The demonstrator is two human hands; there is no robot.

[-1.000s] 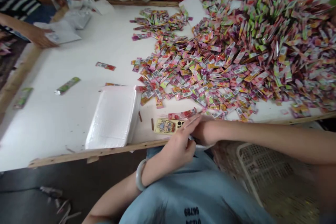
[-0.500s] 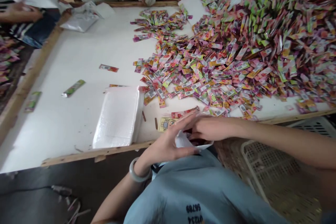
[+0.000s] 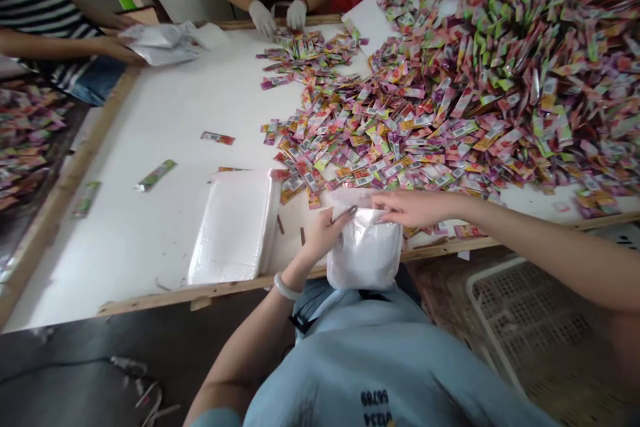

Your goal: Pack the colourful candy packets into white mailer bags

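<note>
At the far left, a heap of wrapped packets (image 3: pixel 23 147) lies beside the table. A person in a striped shirt (image 3: pixel 37 3) holds white packages (image 3: pixel 165 43) over the corner of a white table (image 3: pixel 125 233) edged with wood. On its surface lie 2 green packets, the left (image 3: pixel 87 199) near the wooden edge and the right (image 3: pixel 156 175) farther in, then 1 red packet (image 3: pixel 217 138) beyond them. A stack of clear plastic bags (image 3: pixel 230 227) rests at the near edge. Across the table, a co-worker's 2 white-gloved hands (image 3: pixel 296 15) touch a small group of packets.

At centre, the wearer's left hand (image 3: pixel 325 232), a pale bangle (image 3: pixel 287 287) on its wrist, pinches the upper left of a white bag (image 3: pixel 365 253), thumb across the front. The bag is upright, over the table's near edge, before the wearer's blue shirt (image 3: pixel 390 360). The right hand (image 3: pixel 413 207) pinches its upper right edge between thumb and fingers. Beyond, a large mound of colourful packets (image 3: pixel 450 100) spreads to the right edge. Below it, at lower right, stands a pale plastic basket (image 3: pixel 520 313).
</note>
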